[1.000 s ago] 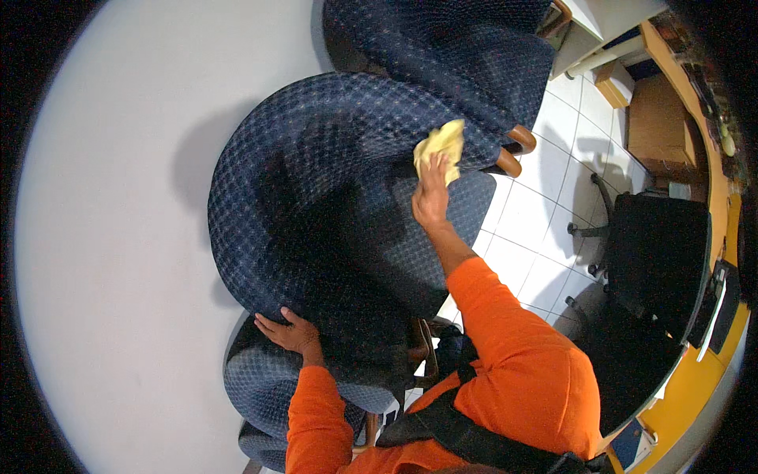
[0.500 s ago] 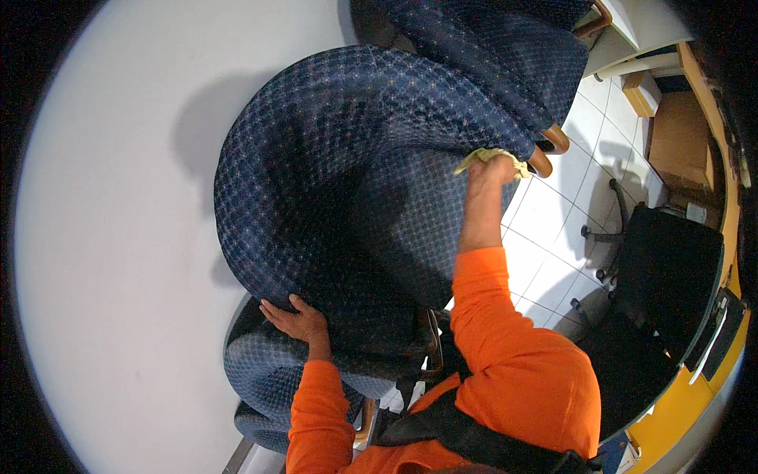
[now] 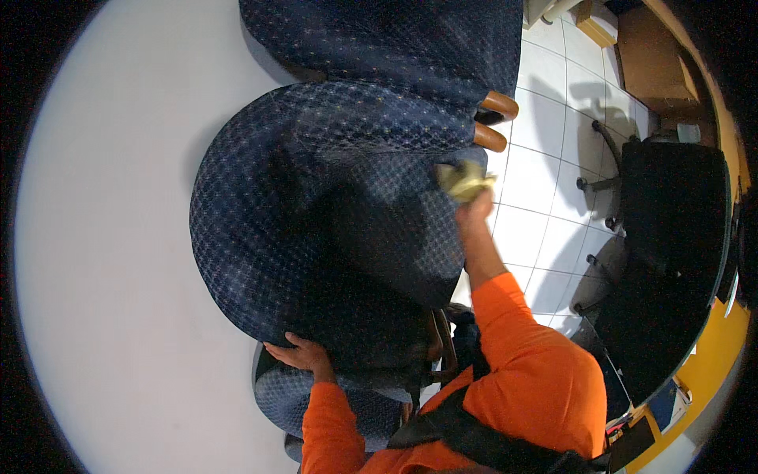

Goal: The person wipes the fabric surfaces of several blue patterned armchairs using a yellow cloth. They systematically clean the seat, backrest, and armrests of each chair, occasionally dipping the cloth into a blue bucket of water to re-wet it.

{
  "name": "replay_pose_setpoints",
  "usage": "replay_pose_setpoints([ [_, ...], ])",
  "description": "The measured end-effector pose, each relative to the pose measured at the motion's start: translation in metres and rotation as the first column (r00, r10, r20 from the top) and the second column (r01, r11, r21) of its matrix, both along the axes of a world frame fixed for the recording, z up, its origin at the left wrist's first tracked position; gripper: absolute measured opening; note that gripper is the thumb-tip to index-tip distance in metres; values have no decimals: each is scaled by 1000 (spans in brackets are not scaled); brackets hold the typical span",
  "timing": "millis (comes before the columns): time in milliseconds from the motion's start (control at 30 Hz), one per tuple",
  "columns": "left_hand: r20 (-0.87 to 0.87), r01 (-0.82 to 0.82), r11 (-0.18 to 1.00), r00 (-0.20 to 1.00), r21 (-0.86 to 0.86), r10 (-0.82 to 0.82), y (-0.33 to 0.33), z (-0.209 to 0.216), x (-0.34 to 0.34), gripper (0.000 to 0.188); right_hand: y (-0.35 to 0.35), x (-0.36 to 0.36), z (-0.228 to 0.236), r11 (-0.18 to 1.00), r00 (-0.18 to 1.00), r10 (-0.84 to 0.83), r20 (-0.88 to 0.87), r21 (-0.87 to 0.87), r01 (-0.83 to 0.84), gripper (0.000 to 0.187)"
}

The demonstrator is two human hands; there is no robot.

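A dark blue patterned armchair [image 3: 245,213] with a curved back fills the middle of the view. My right hand [image 3: 477,208] is closed around a crumpled yellow cloth [image 3: 464,182], blurred by motion, at the seat's right edge. Just beyond the cloth are the brown ends of two wooden armrests [image 3: 490,137]. At the near-left edge of the backrest rests my left hand [image 3: 304,355], its fingers stretched out along the fabric and holding nothing. Both my sleeves are orange.
Another blue armchair [image 3: 379,39] stands beyond, and more patterned seats [image 3: 332,403] are close to my left arm. A white wall [image 3: 110,237] runs along the left. To the right, a black office chair [image 3: 663,237] stands on white floor tiles [image 3: 537,182], with cardboard boxes [image 3: 655,63] farther off.
My right hand has drawn the cloth back from beside the armrest toward me over the seat's edge. My left hand stays on the backrest while the whole view has shifted.
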State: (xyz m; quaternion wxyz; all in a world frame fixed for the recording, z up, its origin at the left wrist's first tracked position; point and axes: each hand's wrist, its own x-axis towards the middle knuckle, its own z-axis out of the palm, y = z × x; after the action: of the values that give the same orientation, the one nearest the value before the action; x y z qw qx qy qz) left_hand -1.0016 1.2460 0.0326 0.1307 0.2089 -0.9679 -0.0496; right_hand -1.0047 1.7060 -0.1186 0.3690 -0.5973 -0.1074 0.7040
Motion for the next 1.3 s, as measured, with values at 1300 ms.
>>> replay_pose_setpoints([
  [1300, 11, -114, 993, 993, -33, 115, 35, 10, 0, 73, 108, 19, -46, 507, 830, 236, 505, 665, -548, 34],
])
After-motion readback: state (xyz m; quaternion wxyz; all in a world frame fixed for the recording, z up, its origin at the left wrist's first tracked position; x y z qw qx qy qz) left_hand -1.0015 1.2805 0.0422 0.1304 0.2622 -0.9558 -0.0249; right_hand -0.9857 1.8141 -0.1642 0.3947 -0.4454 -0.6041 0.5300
